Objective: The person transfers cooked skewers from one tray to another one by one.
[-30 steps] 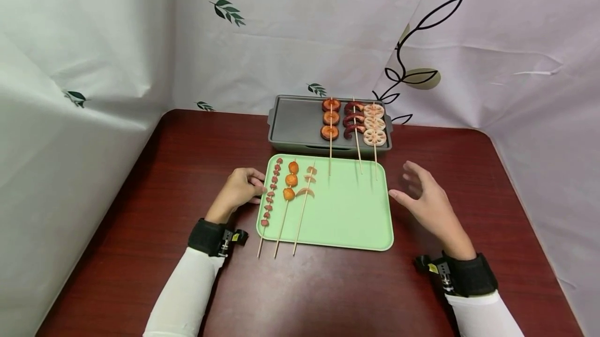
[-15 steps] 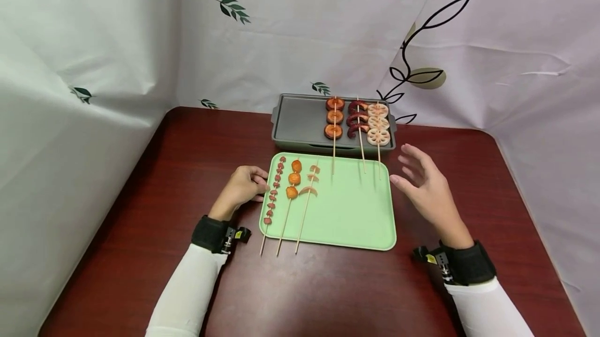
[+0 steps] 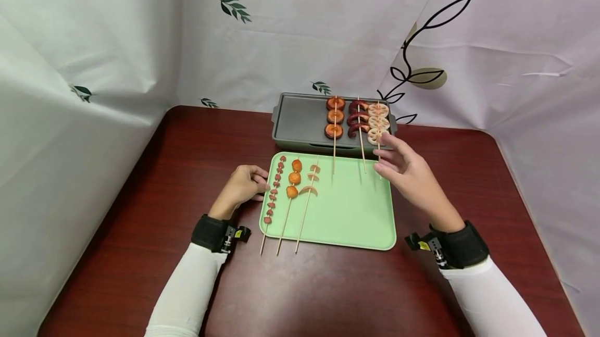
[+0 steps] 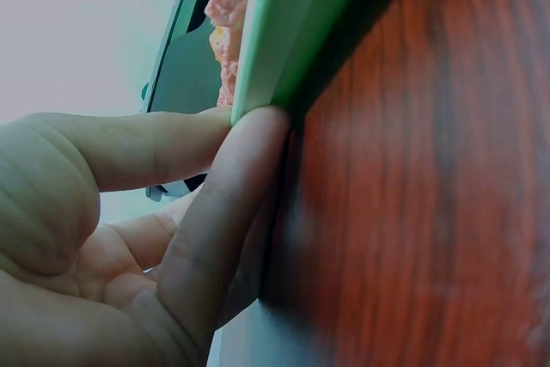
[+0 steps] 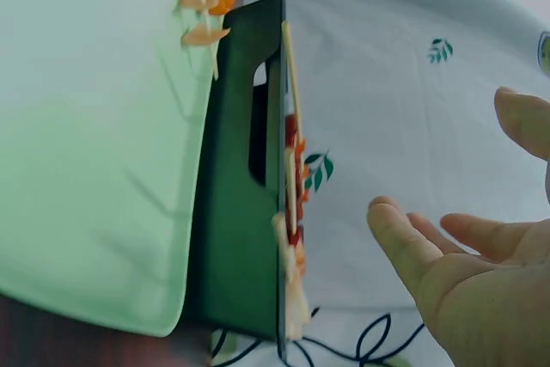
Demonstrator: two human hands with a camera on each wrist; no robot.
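My left hand (image 3: 242, 189) pinches the left rim of a light green tray (image 3: 349, 222) between thumb (image 4: 146, 148) and fingers. On the tray lie a skewer of small red meat pieces (image 3: 273, 197), one of orange balls (image 3: 294, 177) and one of pale pink curved slices (image 3: 308, 190). My right hand (image 3: 414, 178) hovers over the tray's far right corner with its fingers apart, holding nothing. Its fingertips overlap the stick of the lotus root skewer (image 3: 377, 110) in the head view. Beside that lie an octopus tentacle skewer (image 3: 358, 119) and one of round orange-centred slices (image 3: 334, 116).
A dark grey grill pan (image 3: 302, 118) stands just behind the tray, with three skewers on its right half and their sticks jutting out over the tray. White patterned cloth (image 3: 290, 24) walls the back and sides of the dark red table (image 3: 300, 295).
My right hand has moved left and forward, from beside the tray to over its far right corner. The left hand stays at the tray's rim. The head view has shifted slightly.
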